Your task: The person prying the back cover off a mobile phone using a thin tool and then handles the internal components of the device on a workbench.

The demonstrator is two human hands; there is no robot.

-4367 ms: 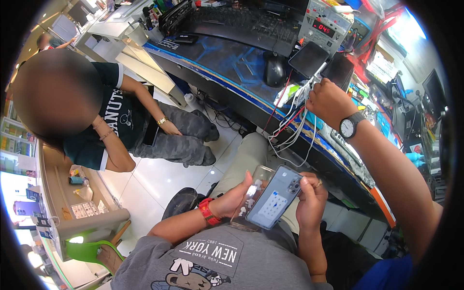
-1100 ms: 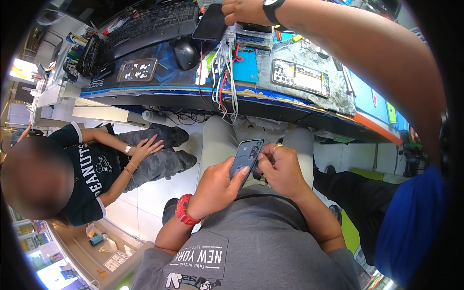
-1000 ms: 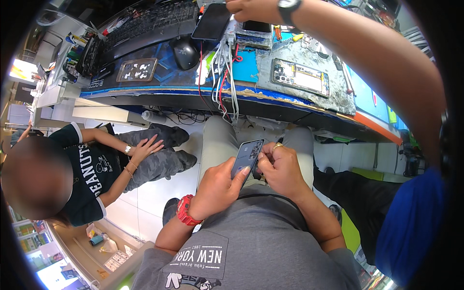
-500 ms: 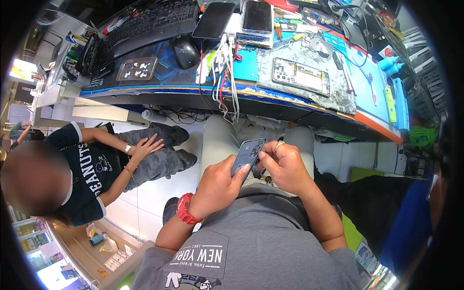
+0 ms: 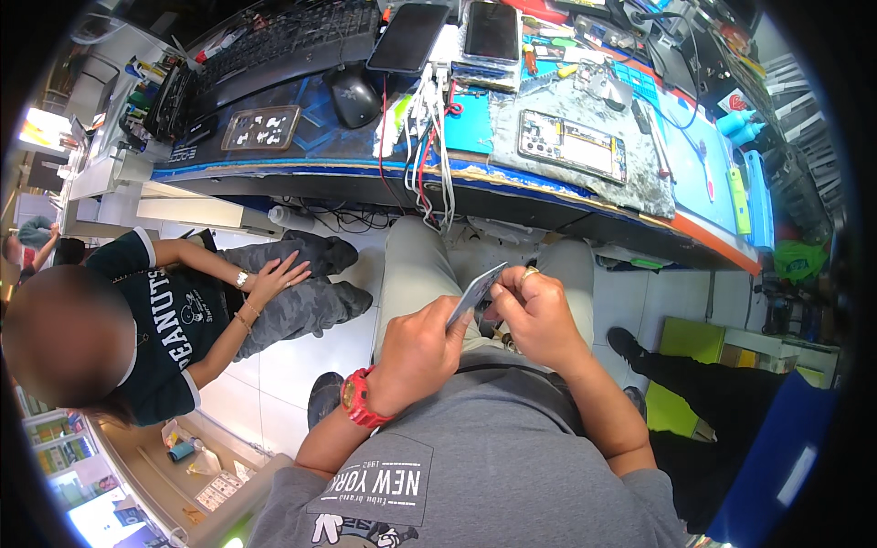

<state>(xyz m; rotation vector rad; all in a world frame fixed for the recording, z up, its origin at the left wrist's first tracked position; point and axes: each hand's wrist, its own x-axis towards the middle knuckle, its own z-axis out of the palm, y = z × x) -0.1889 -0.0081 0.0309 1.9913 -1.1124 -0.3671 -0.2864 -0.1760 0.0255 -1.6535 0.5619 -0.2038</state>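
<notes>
My left hand (image 5: 417,354) grips a thin grey phone back cover (image 5: 474,296) above my lap, thumb on one side and fingers on the other. The cover stands nearly edge-on, so little of its face shows. Close against its upper right edge, my right hand (image 5: 543,318) is closed with thumb and forefinger pinched together. Whatever may be between those fingertips is hidden. An opened phone (image 5: 573,146) with its inner parts bare lies on a stained grey mat (image 5: 512,105) on the bench.
Two dark-screened phones (image 5: 408,38) (image 5: 491,31), a mouse (image 5: 353,97), a keyboard (image 5: 265,57) and a clear case with small pieces (image 5: 261,128) lie on the bench. Cables (image 5: 438,169) hang over its front edge. One person (image 5: 174,320) sits at left; another's dark-clothed legs (image 5: 703,384) are at right.
The cover has turned from showing its broad face to nearly edge-on, as my left hand rolled and shifted slightly right. My right hand stays almost in place. The person at right has shifted.
</notes>
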